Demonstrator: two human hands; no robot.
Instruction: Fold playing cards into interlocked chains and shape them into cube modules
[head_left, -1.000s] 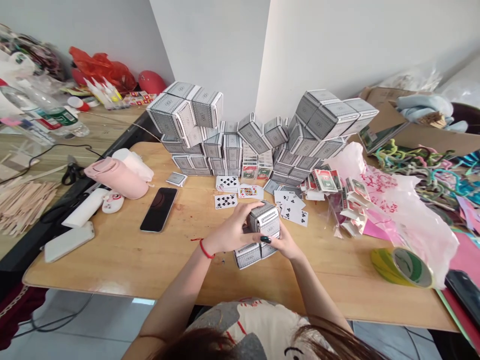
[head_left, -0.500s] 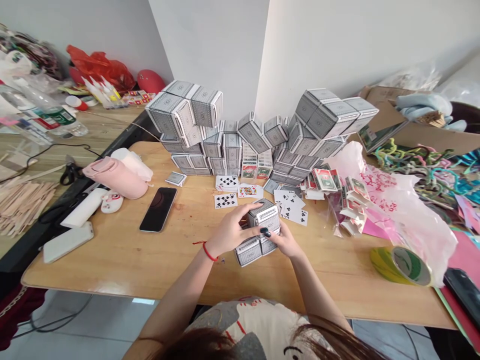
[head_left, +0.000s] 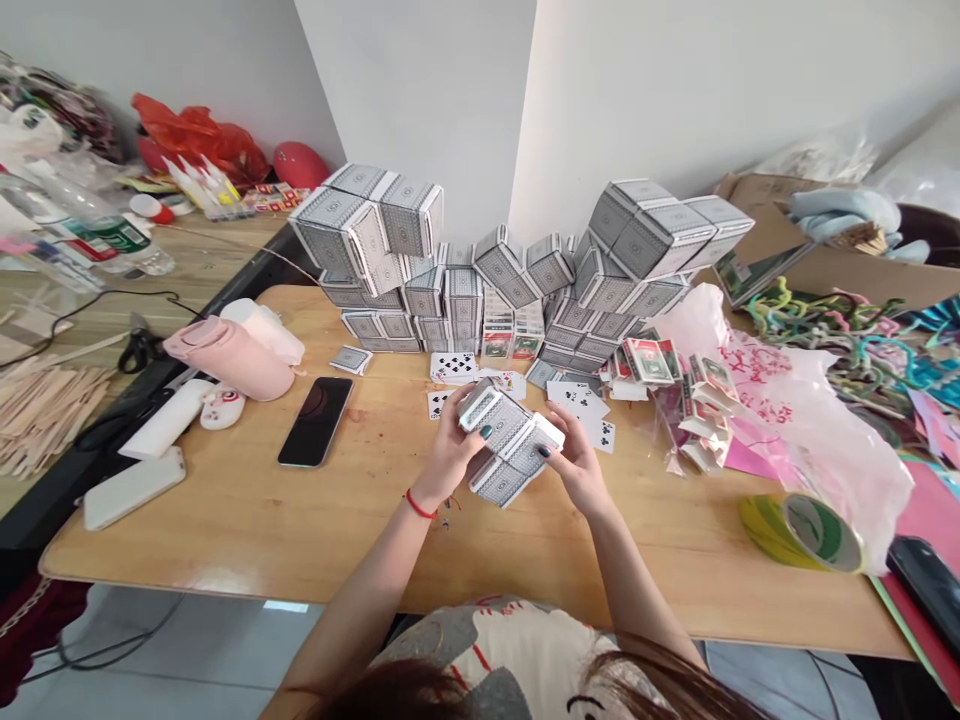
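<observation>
Both my hands hold a block of grey patterned card boxes [head_left: 508, 443], lifted off the wooden table [head_left: 247, 510] and tilted. My left hand [head_left: 448, 450] grips its left end, fingers curled over the top. Its right end sits in the closed fingers of my right hand [head_left: 576, 462]. Loose playing cards [head_left: 454, 368] lie face up just beyond the block. A tall heap of the same grey card boxes [head_left: 420, 255] stands along the wall behind them.
A black phone [head_left: 316, 421], a pink case [head_left: 229, 357] and a white power bank [head_left: 133, 487] lie to the left. Red-backed card packs [head_left: 651, 361], a pink plastic bag [head_left: 787, 410] and a yellow-green tape roll [head_left: 802, 532] are on the right.
The block of card boxes has been lifted from the table and tipped, with its left end up. Both hands moved up and slightly away with it.
</observation>
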